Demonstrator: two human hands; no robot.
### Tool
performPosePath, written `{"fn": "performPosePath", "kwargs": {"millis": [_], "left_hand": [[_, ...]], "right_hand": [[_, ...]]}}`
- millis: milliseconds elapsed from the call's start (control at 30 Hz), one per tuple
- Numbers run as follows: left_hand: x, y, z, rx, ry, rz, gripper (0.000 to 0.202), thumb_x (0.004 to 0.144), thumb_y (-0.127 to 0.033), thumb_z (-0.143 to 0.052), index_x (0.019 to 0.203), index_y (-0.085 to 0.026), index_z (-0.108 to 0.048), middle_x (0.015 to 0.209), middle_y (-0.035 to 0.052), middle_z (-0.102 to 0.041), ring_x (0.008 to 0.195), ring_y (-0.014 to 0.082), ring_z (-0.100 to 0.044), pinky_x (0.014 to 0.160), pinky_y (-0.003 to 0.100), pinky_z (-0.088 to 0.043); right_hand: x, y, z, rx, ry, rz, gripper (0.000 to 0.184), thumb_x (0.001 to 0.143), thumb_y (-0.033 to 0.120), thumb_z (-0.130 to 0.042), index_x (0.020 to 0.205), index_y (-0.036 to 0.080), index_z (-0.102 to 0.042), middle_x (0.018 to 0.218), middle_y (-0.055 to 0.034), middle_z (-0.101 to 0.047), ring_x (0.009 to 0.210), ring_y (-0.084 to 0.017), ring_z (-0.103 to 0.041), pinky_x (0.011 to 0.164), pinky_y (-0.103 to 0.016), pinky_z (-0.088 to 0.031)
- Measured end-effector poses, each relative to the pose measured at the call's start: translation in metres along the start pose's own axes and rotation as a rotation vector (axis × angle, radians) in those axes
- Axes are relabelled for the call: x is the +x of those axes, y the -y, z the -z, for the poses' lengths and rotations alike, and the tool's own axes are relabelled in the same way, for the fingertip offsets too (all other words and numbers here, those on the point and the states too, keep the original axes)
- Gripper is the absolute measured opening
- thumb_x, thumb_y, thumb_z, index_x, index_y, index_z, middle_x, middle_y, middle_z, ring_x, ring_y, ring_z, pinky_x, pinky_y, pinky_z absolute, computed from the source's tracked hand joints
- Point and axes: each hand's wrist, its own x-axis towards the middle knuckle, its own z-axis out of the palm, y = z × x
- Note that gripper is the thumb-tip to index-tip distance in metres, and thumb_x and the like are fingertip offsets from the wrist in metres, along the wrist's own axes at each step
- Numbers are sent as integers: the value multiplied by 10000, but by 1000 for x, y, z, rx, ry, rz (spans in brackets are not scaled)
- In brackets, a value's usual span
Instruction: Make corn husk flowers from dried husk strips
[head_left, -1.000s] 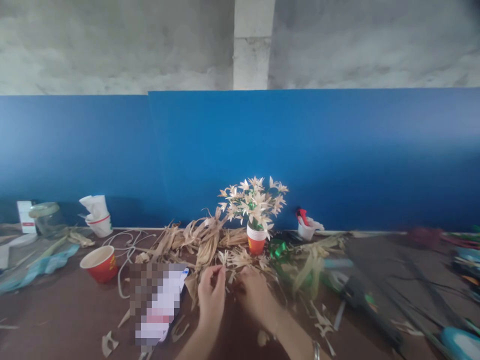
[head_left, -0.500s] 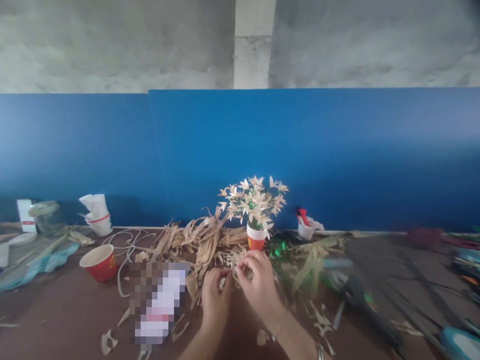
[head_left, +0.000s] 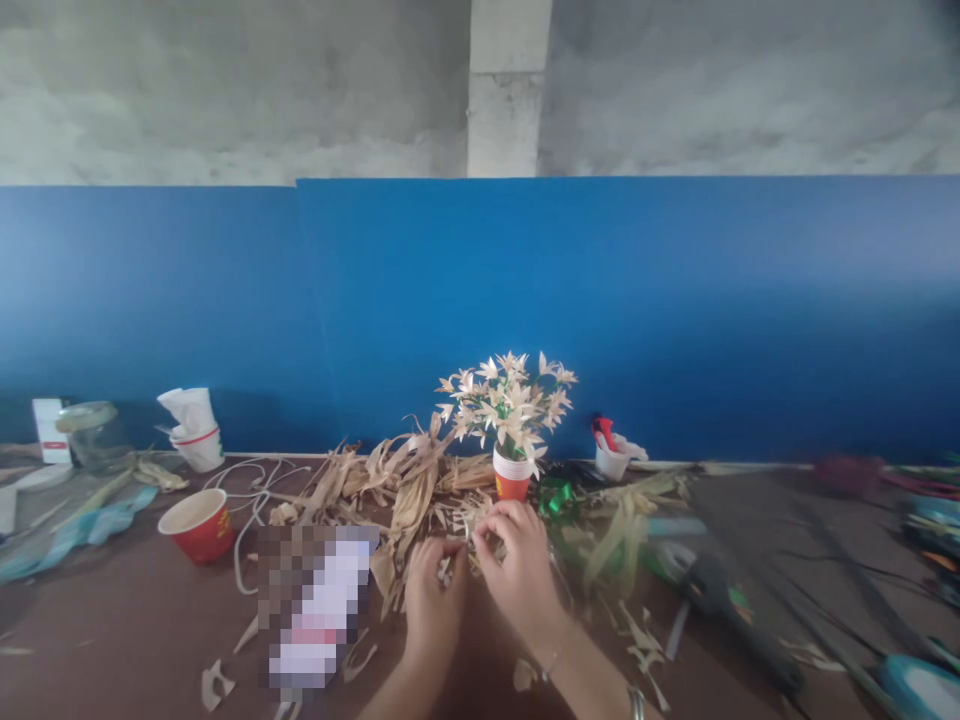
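My left hand and my right hand meet close together over the brown table, each with thumb and fingers pinched. Whatever lies between the fingertips is too small to make out. Just beyond them stands a red and white paper cup filled with a bunch of pale husk flowers on green stems. A heap of dried corn husks spreads behind and left of my hands. Shiny green ribbon lies right of the cup.
To the left are a phone, blurred out, a red paper bowl, a white cable and a glass jar. On the right lie a dark glue gun, husk scraps and a white cup. A blue partition stands behind.
Hardly anything differs. My hands keep their pinched pose in the same place, with only a very slight shift of the left hand.
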Motion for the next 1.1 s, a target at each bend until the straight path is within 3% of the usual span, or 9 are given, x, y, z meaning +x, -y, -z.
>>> {"fn": "performPosePath", "kwargs": {"millis": [767,867,967,1033,1100], "left_hand": [[-1,0,-1,-20,-3,-27,167,771,-310,-549,693,-195,-641,691,50,-648,687,215,-598,660,333,-468],[0,1,-2,-67,-2,19,182,765,-332,-560,694,-189,-647,706,58,-655,709,223,-609,666,334,-476],[3,1,-1,-182,-23,129,254,760,-406,-567,719,-171,-654,691,63,-662,648,210,-615,592,302,-484],[7,1,2,-254,-42,200,317,759,-458,-561,746,-155,-652,669,60,-662,595,194,-605,549,282,-477],[12,2,6,-281,-80,222,343,759,-479,-557,765,-149,-649,666,53,-659,603,187,-602,564,273,-476]], "right_hand": [[0,0,1,-22,9,5,97,798,132,-511,739,199,-548,855,-33,-552,858,-195,-498,778,-353,-375],[1,0,1,6,11,26,86,791,148,-522,847,205,-553,905,-45,-557,892,-208,-501,799,-367,-381],[2,-2,3,58,-49,32,194,805,195,-508,998,209,-521,966,-67,-560,933,-224,-504,820,-383,-385],[2,-4,3,82,-76,2,145,830,208,-470,964,204,-525,933,-67,-573,905,-217,-514,806,-372,-391],[2,-6,1,66,-9,-36,99,840,196,-458,865,197,-554,878,-56,-589,869,-205,-521,790,-351,-388]]}}
